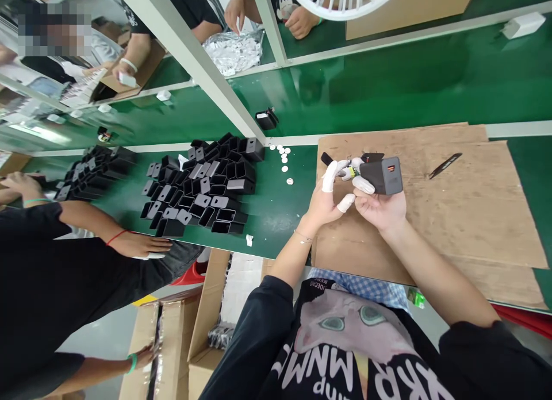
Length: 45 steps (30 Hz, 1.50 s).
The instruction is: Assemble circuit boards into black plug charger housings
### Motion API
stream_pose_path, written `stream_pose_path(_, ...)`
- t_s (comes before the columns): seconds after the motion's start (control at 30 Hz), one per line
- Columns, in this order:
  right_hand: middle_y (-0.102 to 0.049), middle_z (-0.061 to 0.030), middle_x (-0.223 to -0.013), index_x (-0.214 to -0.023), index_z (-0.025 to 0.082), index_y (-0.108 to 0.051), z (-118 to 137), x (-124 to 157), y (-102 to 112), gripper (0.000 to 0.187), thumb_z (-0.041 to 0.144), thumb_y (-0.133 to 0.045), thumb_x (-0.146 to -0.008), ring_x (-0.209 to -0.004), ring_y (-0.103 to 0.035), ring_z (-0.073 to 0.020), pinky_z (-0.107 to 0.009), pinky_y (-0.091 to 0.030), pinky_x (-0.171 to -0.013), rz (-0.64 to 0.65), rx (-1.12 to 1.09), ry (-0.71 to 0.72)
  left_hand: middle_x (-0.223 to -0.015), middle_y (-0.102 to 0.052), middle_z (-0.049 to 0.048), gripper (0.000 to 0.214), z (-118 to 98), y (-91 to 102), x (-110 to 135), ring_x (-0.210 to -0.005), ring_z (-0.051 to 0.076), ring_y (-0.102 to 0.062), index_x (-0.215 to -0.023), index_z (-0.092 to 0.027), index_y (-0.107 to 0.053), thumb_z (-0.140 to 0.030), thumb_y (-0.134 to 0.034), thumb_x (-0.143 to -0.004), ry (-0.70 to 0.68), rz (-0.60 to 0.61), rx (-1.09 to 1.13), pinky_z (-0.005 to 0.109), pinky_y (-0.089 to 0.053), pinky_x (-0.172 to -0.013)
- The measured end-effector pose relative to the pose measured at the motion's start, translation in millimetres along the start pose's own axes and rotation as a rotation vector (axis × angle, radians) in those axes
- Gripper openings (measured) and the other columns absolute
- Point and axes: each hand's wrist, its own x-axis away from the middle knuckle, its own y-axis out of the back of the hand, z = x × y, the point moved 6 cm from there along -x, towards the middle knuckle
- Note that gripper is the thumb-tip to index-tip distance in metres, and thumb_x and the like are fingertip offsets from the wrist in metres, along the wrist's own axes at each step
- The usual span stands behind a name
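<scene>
My right hand (pixel 383 210) holds a black charger (pixel 382 176) above the cardboard, with an orange port on its end face. My left hand (pixel 324 202) is at the charger's other end, with white covers on its thumb and fingers. Its thumb stands apart from the index finger, while the other fingers curl around small parts there. Among them a yellow piece (pixel 351 172) shows. A short black piece (pixel 326 158) sticks out beyond my left index finger. Fingers partly hide what the left hand grips.
Cardboard sheets (pixel 470 216) lie under my hands, with a black pen-like tool (pixel 445 165). Left stand many black housings (pixel 202 184) and small white discs (pixel 284 169). A slanted metal post (pixel 194 55) rises beyond. A co-worker's hand (pixel 142 245) is at far left.
</scene>
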Motion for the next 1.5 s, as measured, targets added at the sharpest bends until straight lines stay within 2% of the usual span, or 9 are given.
stream_pose_path(0.2,-0.061,-0.009,-0.098,-0.129,0.028,-0.053,5,-6,9,0.063,0.061,-0.016,-0.089,-0.073,-0.055,-0.0242,-0.051,-0.052,-0.08,-0.091,0.059,0.083,-0.142,-0.047,0.016,0.072,7,-5.2,1,-0.127,0.026,-0.051,-0.15,-0.024,0.001,-0.052,-0.036,-0.094,0.01,0.002,-0.041,0.045,-0.046,-0.102)
stream_pose_path(0.33,-0.059,-0.0085,-0.118,-0.129,0.026,-0.048,21,-46,41,0.059,0.063,-0.034,-0.086,-0.096,-0.061,-0.0268,-0.041,-0.056,-0.072,-0.404,0.1,0.255,-0.14,-0.049,0.0169,0.071,27,-9.3,0,-0.118,0.023,-0.058,-0.15,-0.02,0.0,-0.045,-0.038,-0.095,0.149,-0.017,-0.021,0.041,-0.048,-0.1)
stream_pose_path(0.6,-0.059,-0.0254,-0.109,-0.126,0.006,-0.055,64,-179,67,0.051,0.03,-0.057,-0.081,-0.11,-0.056,-0.0414,-0.058,-0.043,-0.093,-0.694,1.167,0.17,-0.142,-0.048,0.0166,0.068,25,-9.7,0,-0.122,0.025,-0.056,-0.149,-0.019,-0.01,-0.033,-0.043,-0.092,0.1,0.009,-0.047,0.043,-0.047,-0.102)
stream_pose_path(0.77,-0.048,-0.0304,-0.127,-0.133,0.004,-0.049,52,-197,68,0.058,0.025,-0.058,-0.08,-0.117,-0.05,-0.0445,-0.059,-0.043,-0.091,-0.589,1.348,-0.088,-0.141,-0.049,0.017,0.067,22,-3.4,-1,-0.123,0.026,-0.056,-0.149,-0.017,-0.013,-0.032,-0.043,-0.091,0.072,-0.008,-0.088,0.042,-0.048,-0.102)
stream_pose_path(0.9,-0.036,-0.0283,-0.143,-0.146,0.004,-0.032,67,-171,61,0.074,0.039,-0.055,-0.084,-0.129,-0.037,-0.0438,-0.062,-0.035,-0.1,-0.591,1.422,0.119,-0.142,-0.049,0.0167,0.063,22,8.6,-7,-0.117,0.023,-0.059,-0.148,-0.017,-0.018,-0.03,-0.043,-0.091,0.054,-0.092,-0.1,0.039,-0.049,-0.1)
stream_pose_path(1.1,-0.047,-0.0147,-0.142,-0.14,0.014,-0.045,35,-105,28,0.066,0.046,-0.052,-0.083,-0.131,-0.044,-0.0324,-0.048,-0.036,-0.11,0.181,1.304,0.275,-0.135,-0.053,0.0172,0.055,14,61.8,-3,-0.105,0.022,-0.063,-0.144,-0.018,-0.028,-0.03,-0.042,-0.092,0.167,-0.341,-0.147,0.039,-0.05,-0.094)
stream_pose_path(1.23,-0.05,-0.0126,-0.14,-0.141,0.02,-0.044,9,-74,14,0.066,0.042,-0.058,-0.081,-0.132,-0.04,-0.0359,-0.052,-0.037,-0.106,0.341,1.485,0.327,-0.126,-0.06,0.0144,0.043,18,126.8,7,-0.117,0.027,-0.056,-0.131,-0.019,-0.049,-0.031,-0.048,-0.089,0.328,-0.444,-0.388,0.045,-0.045,-0.101)
stream_pose_path(1.37,-0.057,-0.0156,-0.129,-0.134,0.018,-0.052,0,-77,9,0.058,0.04,-0.059,-0.081,-0.122,-0.048,-0.0375,-0.05,-0.044,-0.097,0.308,1.64,0.321,-0.138,-0.051,0.0171,0.04,57,178.6,26,-0.138,0.039,-0.033,-0.12,-0.017,-0.059,-0.029,-0.055,-0.082,0.74,-0.325,-0.78,0.06,-0.033,-0.107)
stream_pose_path(1.5,-0.061,-0.0179,-0.121,-0.129,0.013,-0.056,2,-87,9,0.057,0.04,-0.062,-0.079,-0.116,-0.051,-0.0384,-0.051,-0.045,-0.094,0.256,1.67,0.281,-0.143,-0.044,0.022,0.035,94,190.3,42,-0.143,0.041,-0.023,-0.111,-0.01,-0.063,-0.024,-0.054,-0.08,0.922,-0.087,-0.961,0.067,-0.02,-0.111)
